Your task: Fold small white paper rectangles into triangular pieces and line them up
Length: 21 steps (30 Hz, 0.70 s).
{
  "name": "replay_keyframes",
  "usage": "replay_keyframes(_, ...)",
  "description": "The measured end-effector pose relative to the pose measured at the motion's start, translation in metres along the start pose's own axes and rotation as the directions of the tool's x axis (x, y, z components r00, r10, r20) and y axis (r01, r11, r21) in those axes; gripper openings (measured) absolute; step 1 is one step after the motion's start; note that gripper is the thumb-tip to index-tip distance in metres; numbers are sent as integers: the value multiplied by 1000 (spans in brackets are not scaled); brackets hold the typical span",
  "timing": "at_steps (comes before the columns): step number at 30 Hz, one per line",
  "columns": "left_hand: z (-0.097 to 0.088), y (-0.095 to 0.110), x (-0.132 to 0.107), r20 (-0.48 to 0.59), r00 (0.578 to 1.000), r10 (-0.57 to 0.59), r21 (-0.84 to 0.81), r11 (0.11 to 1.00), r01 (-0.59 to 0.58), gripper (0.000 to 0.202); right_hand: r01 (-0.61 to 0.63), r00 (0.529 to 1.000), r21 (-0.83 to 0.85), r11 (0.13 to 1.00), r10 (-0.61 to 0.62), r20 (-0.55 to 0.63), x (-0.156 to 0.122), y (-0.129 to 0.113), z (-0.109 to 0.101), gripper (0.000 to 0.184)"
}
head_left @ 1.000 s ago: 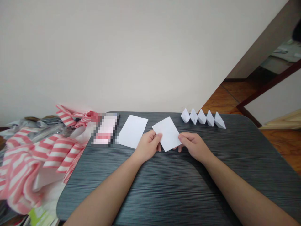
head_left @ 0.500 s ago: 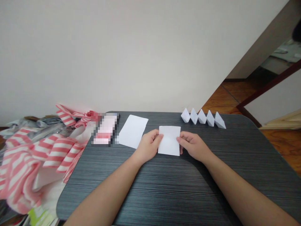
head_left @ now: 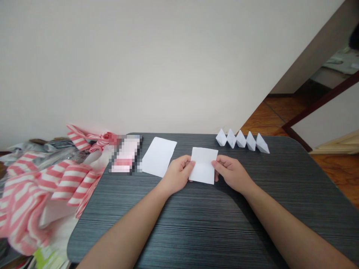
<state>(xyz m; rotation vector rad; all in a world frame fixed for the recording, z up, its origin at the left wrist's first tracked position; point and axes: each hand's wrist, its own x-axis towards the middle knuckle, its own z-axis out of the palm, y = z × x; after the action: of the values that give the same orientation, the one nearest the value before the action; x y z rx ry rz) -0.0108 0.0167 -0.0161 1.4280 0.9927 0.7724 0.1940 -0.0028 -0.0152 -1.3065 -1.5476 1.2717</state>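
My left hand (head_left: 177, 175) and my right hand (head_left: 232, 172) pinch opposite side edges of a small white paper sheet (head_left: 203, 165), which is held low over the table with a faint crease across its middle. Its lower edge lies close to the tabletop, though I cannot tell if it touches. To the left of my left hand, a larger white paper sheet (head_left: 158, 156) lies flat and tilted on the dark table (head_left: 196, 224). Several folded white paper boats (head_left: 242, 140) stand in a row beyond my right hand.
A pixelated pink-and-white flat object (head_left: 125, 154) lies at the table's far left. Pink-and-white striped fabric (head_left: 47, 190) and plastic bags (head_left: 42, 153) heap beyond the left edge. A wall (head_left: 140, 67) rises behind the table, and a wood floor (head_left: 280, 116) shows at right.
The small sheet has turned from a tilted angle to nearly square with the table and has shifted slightly right. Both hands still hold it, and the other paper has not moved.
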Motion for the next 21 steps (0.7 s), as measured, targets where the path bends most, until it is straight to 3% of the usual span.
replay_keyframes(2, 0, -1, 1, 2, 1000, -2, -65, 998, 2, 27, 27, 999, 48, 998, -28, 19, 0, 1, 1, 14)
replay_keyframes(7, -1, 1, 2, 14, 1000, 20, -167, 986, -18, 26, 67, 997, 87, 994, -69, 24, 0, 4, 0, 25)
replay_keyframes(13, -3, 1, 3, 0, 1000, 6, -167, 986, -5, 19, 68, 998, 36, 997, -68, -19, -2, 6, -1, 22)
replay_keyframes(21, -5, -2, 3, -33, 999, 9, -157, 988, -14, 17, 137, 990, 7, 990, -138, 21, -1, 5, -3, 26)
